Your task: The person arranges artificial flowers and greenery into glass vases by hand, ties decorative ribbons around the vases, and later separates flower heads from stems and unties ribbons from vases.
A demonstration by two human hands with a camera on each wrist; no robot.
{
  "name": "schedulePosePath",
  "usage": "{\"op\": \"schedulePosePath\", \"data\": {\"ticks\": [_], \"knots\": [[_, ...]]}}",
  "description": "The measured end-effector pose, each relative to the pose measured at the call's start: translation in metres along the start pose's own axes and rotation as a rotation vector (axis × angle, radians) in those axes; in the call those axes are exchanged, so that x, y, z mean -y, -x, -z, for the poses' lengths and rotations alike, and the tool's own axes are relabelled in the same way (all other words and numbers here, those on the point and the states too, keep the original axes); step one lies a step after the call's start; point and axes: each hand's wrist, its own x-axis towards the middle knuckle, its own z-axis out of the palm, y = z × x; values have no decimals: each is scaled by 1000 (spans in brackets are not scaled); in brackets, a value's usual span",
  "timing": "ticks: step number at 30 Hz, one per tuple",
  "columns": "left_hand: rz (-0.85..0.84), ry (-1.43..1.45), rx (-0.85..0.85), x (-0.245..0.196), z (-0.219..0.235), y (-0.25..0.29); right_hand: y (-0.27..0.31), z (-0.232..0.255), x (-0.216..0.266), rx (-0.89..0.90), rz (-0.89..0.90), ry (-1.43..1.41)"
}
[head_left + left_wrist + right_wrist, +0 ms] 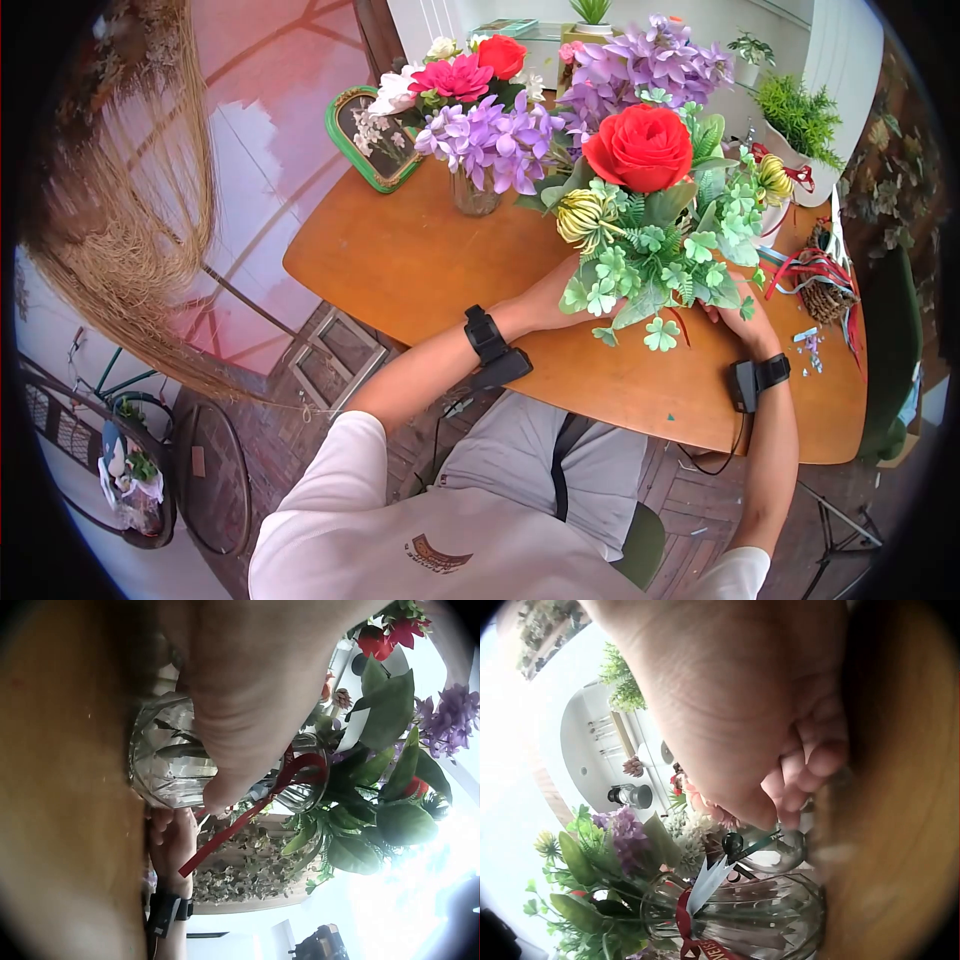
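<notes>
The left hand [553, 297] is nearer, its fingers gripping the upright glass vase [166, 776] on the bench [390, 270] at their two o'clock; the right hand [745, 315], loosely curled, apparently empty, has the vase towards ten o'clock.

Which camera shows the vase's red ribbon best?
The left wrist view: there the ribbon shows its loop and long tail clearly. The right wrist view shows it on the vase, but the picture's edge cuts it off. In the head view, flowers hide most or all of it.
</notes>
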Motion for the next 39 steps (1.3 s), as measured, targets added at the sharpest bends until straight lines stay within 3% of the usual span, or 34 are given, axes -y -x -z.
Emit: {"op": "schedulePosePath", "data": {"ticks": [4,6,8,10,12,14,15,20,22,32,35,36,38,39], "knots": [[-44,52,-40,-13,1,-2,2,-5,7,-44,7,8],[116,-89,-2,-20,5,2,4,-6,15,-7,7,30],[65,-143,-34,-10,2,5,5,-8,17,-40,-7,51],[132,-214,108,12,1,3,3,-5,13,-6,15,102],[193,-191,120,50,-4,8,3,-4,12,5,22,118],[257,124,86,38,-3,7,3,-6,15,-4,20,90],[106,-210,62,33,-1,8,1,-5,10,34,8,37],[282,-198,221,27,3,8,2,-6,14,29,3,80],[265,-57,176,36,1,9,3,-6,13,19,11,86],[77,-130,55,40,-5,11,6,-10,21,7,17,66],[206,-163,123,40,2,18,2,-8,10,-23,6,88],[241,-537,631,32,24,16,2,-4,4,-35,-3,111],[568,307,162,50,11,31,3,-6,10,-50,-2,71],[401,-267,594,54,34,33,2,-6,9,-31,28,60]]}}
